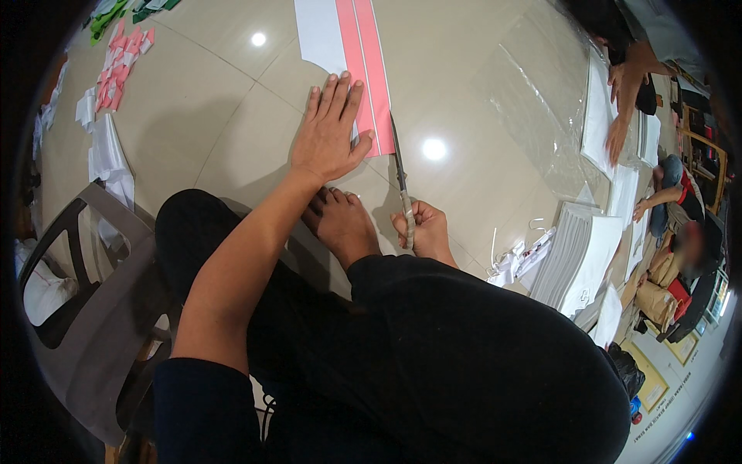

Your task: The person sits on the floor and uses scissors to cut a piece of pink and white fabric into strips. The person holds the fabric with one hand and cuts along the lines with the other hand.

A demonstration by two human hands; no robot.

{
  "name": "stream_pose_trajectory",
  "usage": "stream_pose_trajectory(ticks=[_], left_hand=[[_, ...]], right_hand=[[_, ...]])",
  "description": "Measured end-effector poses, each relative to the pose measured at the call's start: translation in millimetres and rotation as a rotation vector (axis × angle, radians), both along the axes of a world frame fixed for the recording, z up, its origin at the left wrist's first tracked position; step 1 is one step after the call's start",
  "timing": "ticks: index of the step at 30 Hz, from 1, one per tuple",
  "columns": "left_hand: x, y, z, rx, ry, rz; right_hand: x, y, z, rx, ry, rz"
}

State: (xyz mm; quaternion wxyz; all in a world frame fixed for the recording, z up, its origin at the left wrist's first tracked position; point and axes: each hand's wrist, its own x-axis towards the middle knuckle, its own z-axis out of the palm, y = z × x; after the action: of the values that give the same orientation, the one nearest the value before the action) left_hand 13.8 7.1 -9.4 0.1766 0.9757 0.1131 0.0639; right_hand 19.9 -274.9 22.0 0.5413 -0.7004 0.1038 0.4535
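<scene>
Pink and white, long and narrow, and it lies right down the middle: the striped piece (377,77) runs flat on the tiled floor (448,77) from the far edge in view toward the person's bare foot (345,230)! White along its left side, two pink bands on the right, a thin pale line between them. And look at the left hand (328,139): palm down, fingers spread only a little, resting on the left side of the piece's near end, its grip released. Over to the right hand (427,230), and that one is clenched, closed around the wrapped handle of the long dark scissors (406,199); their blades reach up to the piece's right edge, close to its near right corner, though whether they bite into it I cannot tell!

Out at the floor's far left corner, a heap of pink and white scraps (117,66) with green cloth (104,19) behind, and white cloth (112,158) nearer, along the left edge, just beyond the grey chair (85,348). Across on the right side, clear plastic (533,116) lies spread, and nearer sits a thick stack of white sheets (576,255), a white tangle (508,268) just beside it. And up at the far right corner, a co-worker's arms (623,116) reach down over more white sheets (595,127)
</scene>
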Motion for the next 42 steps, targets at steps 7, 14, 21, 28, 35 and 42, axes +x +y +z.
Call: stream_pose_trajectory(ticks=[7, 14, 21, 28, 35, 42], left_hand=[[0, 0, 0, 0.004, 0.013, -0.004], [0, 0, 1, -0.006, 0.017, -0.006], [-1, 0, 1, -0.010, 0.011, -0.006], [-1, 1, -1, -0.011, 0.005, -0.006], [-1, 0, 0, -0.004, 0.026, 0.002], [-1, 1, 1, -0.024, 0.001, -0.012]], right_hand=[[4, 4, 2, -0.010, -0.004, 0.014], [11, 14, 3, -0.017, 0.015, -0.012], [11, 13, 1, -0.007, 0.024, -0.009], [10, 14, 0, 0.006, 0.025, -0.025], [17, 22, 6, -0.019, 0.031, -0.008], [18, 26, 7, -0.028, 0.012, -0.018]])
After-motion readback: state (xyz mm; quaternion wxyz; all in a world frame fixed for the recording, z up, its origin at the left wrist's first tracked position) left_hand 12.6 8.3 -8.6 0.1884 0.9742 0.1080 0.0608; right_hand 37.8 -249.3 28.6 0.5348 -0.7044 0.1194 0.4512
